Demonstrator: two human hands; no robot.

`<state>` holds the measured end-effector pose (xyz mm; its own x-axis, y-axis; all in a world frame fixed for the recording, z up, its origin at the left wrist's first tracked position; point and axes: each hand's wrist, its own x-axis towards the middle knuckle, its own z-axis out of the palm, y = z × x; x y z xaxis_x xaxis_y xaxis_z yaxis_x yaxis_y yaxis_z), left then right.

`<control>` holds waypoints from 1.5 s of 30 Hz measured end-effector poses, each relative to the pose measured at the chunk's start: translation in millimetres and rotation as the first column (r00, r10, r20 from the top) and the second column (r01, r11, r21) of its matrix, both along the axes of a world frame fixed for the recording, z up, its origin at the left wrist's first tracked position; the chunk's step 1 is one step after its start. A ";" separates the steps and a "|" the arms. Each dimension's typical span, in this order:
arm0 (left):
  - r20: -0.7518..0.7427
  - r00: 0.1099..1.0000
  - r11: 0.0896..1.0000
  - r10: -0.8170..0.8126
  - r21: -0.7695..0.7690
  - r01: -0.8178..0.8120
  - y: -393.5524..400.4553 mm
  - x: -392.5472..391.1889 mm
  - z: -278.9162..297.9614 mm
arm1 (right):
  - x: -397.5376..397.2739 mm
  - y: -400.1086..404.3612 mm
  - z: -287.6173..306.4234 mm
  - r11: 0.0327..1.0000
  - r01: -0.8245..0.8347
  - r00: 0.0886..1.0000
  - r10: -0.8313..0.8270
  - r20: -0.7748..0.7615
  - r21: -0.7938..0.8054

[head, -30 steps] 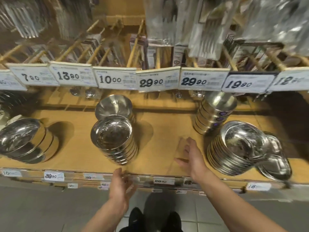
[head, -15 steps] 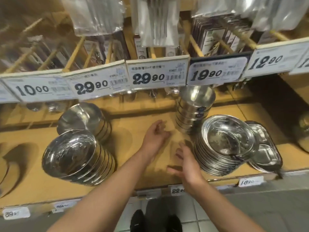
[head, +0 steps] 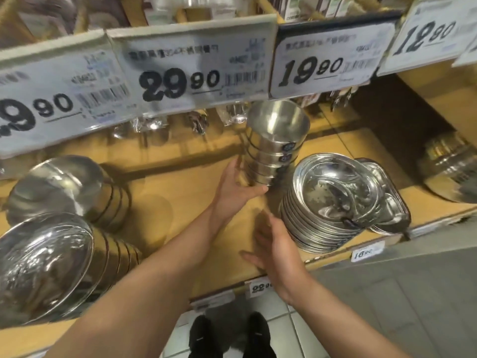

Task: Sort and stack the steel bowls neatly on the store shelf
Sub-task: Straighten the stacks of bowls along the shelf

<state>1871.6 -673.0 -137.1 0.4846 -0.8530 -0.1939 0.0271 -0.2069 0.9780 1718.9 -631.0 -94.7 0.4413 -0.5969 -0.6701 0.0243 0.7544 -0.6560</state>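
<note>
since half a second ago: left hand [head: 238, 187] has reached the tall stack of small bowls [head: 275, 146] at the shelf [head: 180, 192] back and cups its base, fingers curled round it. right hand [head: 275, 244] hovers with fingers apart, empty, just beside the plate stack [head: 333, 202]. step: taking hold of the stack; next likely a two-handed lift or slide. bowls nest one inside another.
</note>
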 end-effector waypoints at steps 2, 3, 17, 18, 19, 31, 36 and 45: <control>0.067 0.997 0.999 -0.042 0.024 0.040 -5.2 3.8 -1.0 | 1.2 0.9 -1.4 1.000 0.008 1.000 -0.008 0.000 0.001; 0.087 0.994 0.998 -0.065 0.019 0.064 -7.6 4.4 -1.0 | 0.8 1.1 -1.7 1.000 0.014 1.000 -0.014 0.000 -0.006; 0.293 0.955 0.999 -0.044 0.023 0.039 -24.2 3.5 -9.3 | -16.3 11.0 -3.5 0.957 -0.102 0.963 0.027 -0.267 -0.272; 0.303 0.952 0.999 -0.040 0.037 0.030 -25.1 3.4 -11.0 | -16.8 11.6 -3.1 0.946 -0.128 0.957 0.039 -0.287 -0.299; 0.311 0.950 0.999 -0.033 0.040 0.021 -25.4 3.1 -12.7 | -17.4 12.1 -2.7 0.938 -0.145 0.954 0.048 -0.297 -0.314; 0.166 0.985 0.994 0.045 -0.106 -0.027 -9.4 8.7 -17.2 | -12.0 14.4 -6.1 0.922 -0.213 0.951 0.120 -0.284 -0.324; 0.207 0.976 0.989 0.070 -0.142 -0.041 18.6 19.1 -15.0 | -1.6 14.0 -2.9 0.913 -0.256 0.940 0.160 -0.300 -0.317; 0.115 0.982 0.987 0.147 -0.082 -0.138 85.8 21.7 -19.9 | 11.7 12.2 -4.7 0.917 -0.246 0.938 0.144 -0.317 -0.313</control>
